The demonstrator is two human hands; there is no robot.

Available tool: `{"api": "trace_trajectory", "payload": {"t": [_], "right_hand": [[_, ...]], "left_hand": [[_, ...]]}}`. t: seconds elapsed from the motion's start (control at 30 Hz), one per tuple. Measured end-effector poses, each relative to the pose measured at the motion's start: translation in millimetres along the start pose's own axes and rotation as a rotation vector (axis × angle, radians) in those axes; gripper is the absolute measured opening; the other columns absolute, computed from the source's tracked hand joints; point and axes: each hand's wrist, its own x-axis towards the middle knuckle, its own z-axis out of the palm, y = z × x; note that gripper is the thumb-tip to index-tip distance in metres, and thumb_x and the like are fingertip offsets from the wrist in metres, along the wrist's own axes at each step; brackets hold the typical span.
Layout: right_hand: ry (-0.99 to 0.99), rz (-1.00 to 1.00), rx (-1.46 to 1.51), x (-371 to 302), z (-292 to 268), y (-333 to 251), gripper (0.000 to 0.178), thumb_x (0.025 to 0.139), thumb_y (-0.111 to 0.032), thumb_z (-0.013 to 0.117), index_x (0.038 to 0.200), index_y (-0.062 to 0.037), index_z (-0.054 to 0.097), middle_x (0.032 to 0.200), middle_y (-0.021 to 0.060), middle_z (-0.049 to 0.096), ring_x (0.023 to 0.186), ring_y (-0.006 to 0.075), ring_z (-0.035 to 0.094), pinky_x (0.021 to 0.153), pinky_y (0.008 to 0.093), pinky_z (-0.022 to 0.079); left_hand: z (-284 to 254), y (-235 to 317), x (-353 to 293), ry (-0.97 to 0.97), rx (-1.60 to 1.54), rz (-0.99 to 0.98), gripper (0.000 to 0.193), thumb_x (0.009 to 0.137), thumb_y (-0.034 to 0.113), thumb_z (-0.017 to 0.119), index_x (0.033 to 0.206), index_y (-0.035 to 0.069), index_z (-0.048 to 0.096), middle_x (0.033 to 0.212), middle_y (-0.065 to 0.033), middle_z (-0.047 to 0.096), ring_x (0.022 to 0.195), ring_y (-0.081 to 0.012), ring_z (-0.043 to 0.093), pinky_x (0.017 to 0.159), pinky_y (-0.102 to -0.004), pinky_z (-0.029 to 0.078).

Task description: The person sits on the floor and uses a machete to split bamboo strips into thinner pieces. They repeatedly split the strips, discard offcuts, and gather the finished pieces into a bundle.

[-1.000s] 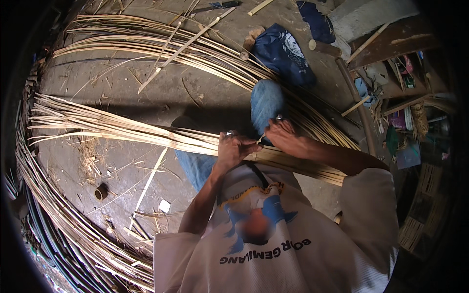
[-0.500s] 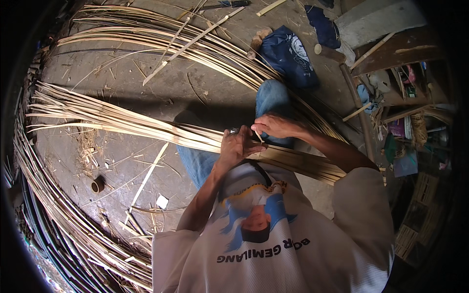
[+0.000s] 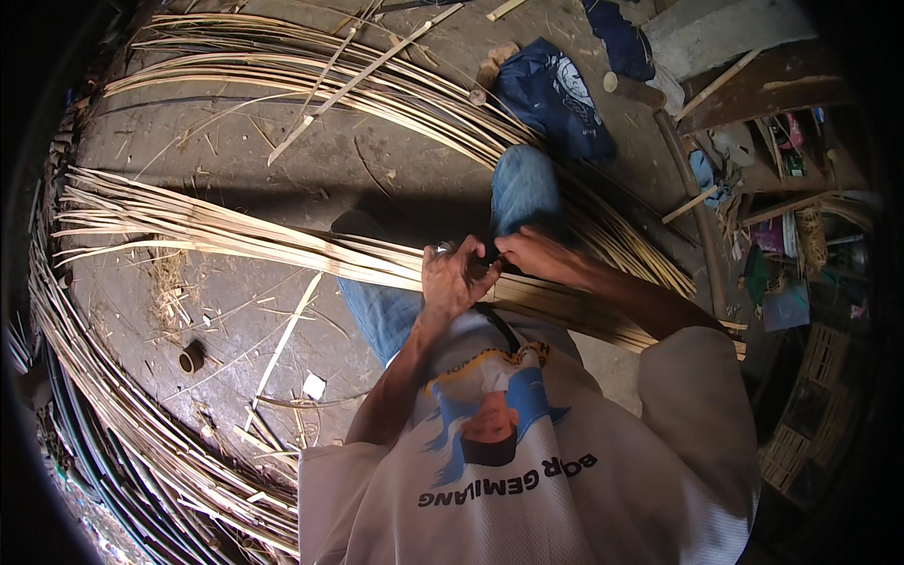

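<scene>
Pale yellow, wood-like strips (image 3: 282, 243), long, thin and flat, make one bundle in the head view, which I follow from my distant place. The bundle lies across the person's lap, from the left side of the scene toward the right. At its left end the strips spread like a fan and bend a little; near the hands they lie close together. A few show brown marks. They overlap too much for me to count each one.

Two hands are at this bundle. The left hand (image 3: 454, 280), with one silver ring, lies over the strips with bent fingers; whether it pinches something, I cannot tell. The right hand (image 3: 532, 254) is just beside it, its fingers curled near the far edge; its grip also I cannot tell.

Around them I count two more groups of strips: one far bundle (image 3: 414, 118) on the floor, and one large heap (image 3: 122, 405) at the near left. There are also one dark blue bag (image 3: 556, 99) at the far right, one short brown hollow piece (image 3: 191, 357) and one small white piece (image 3: 314, 386), both at the left.
</scene>
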Motion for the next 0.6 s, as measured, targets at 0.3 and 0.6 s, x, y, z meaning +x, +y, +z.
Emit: {"api": "trace_trajectory", "payload": {"t": [0.3,0.6], "right_hand": [[0.195,-0.38,-0.059,-56.0,9.7,-46.3,0.019,0.088,-0.014,0.061,0.098,-0.0004,0.052,0.092,0.0188,0.066,0.085,0.0385,0.066,0.074,0.0443,0.054],[0.031,-0.203,0.373,-50.7,3.9,-24.4,0.021,0.096,-0.022,0.061,0.104,-0.0028,0.06,0.086,0.0202,0.068,0.082,0.0404,0.067,0.075,0.0466,0.052]], "left_hand": [[-11.1,-5.1,2.2,-0.09,-0.119,0.073,0.025,0.095,0.038,0.064,0.11,0.021,0.073,0.096,-0.0068,0.074,0.093,-0.0257,0.067,0.089,-0.0403,0.04],[-22.4,-25.5,12.4,0.06,0.118,-0.102,0.049,0.101,0.046,0.048,0.096,0.006,0.075,0.092,-0.0185,0.073,0.09,-0.0374,0.067,0.093,-0.0492,0.043]]}}
